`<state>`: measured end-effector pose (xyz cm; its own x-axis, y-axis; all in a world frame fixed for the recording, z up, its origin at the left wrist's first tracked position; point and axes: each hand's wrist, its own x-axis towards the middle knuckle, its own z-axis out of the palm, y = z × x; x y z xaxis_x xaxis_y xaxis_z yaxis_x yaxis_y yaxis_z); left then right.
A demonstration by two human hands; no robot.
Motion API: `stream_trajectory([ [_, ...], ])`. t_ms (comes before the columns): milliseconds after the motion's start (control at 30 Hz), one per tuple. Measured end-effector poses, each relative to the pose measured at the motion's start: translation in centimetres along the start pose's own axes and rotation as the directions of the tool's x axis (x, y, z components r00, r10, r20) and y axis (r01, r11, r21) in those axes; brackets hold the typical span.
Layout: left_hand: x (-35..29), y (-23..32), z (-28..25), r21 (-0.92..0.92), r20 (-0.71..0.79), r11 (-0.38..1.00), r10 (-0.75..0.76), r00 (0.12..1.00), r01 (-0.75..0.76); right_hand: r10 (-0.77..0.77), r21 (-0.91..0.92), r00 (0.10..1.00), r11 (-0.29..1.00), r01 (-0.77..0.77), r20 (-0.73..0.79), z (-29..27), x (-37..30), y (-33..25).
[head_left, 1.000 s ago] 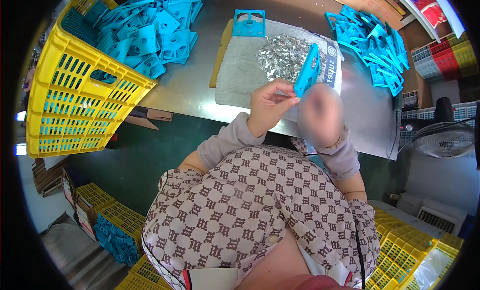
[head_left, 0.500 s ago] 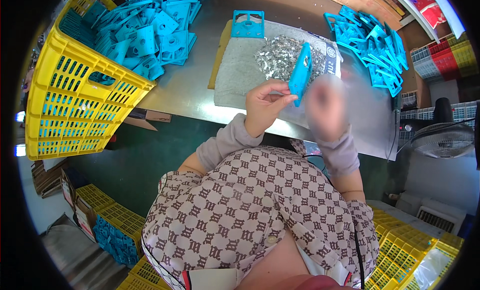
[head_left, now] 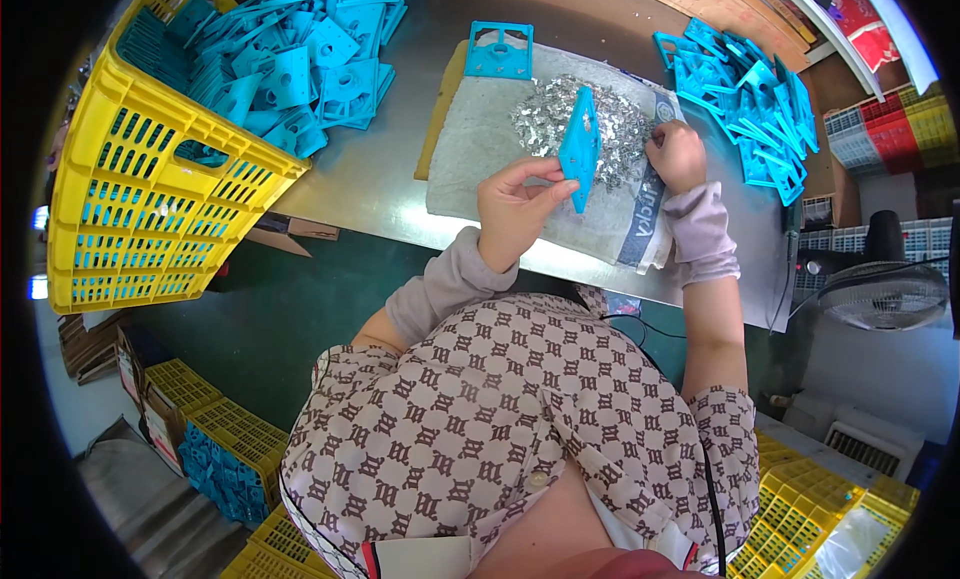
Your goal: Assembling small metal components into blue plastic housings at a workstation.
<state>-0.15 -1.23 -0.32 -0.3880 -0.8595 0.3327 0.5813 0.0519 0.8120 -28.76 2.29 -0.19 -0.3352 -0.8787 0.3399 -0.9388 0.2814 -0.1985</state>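
My left hand (head_left: 514, 207) pinches the lower end of a turquoise plastic plate (head_left: 579, 149) between thumb and fingers, holding it on edge above the cloth. Behind the plate lies a heap of small shiny metal pieces (head_left: 545, 109), partly hidden by it. At the heap's right edge is my right hand (head_left: 680, 157), its fingers curled and pressed together; what they hold, if anything, is too small to make out. Another turquoise plate (head_left: 498, 63) lies flat at the far left of the grey cloth (head_left: 462, 164) under the heap.
A yellow crate (head_left: 150, 199) full of turquoise plates stands at the left, beside a big loose pile (head_left: 330, 69). A second pile of turquoise plates (head_left: 745, 99) lies at the table's right. A fan (head_left: 885, 294) stands past the right edge. More yellow crates (head_left: 810, 499) are below.
My right hand has moved away from the plate, up and right to the edge of the metal heap. My left hand and its plate have shifted slightly left.
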Motion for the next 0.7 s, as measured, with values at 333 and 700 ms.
stream_trajectory([
  [333, -0.1, 0.1, 0.1, -0.021, -0.009, 0.999, -0.049, 0.999, 0.048, -0.225, -0.068, 0.974, 0.973, 0.222, -0.037, -0.5, -0.3, -0.2],
  [700, 0.0, 1.0, -0.3, -0.113, -0.036, 0.991, -0.071, 0.997, 0.066, -0.017, 0.222, 0.998, 0.975, 0.032, -0.065, -1.4, -1.4, 1.0],
])
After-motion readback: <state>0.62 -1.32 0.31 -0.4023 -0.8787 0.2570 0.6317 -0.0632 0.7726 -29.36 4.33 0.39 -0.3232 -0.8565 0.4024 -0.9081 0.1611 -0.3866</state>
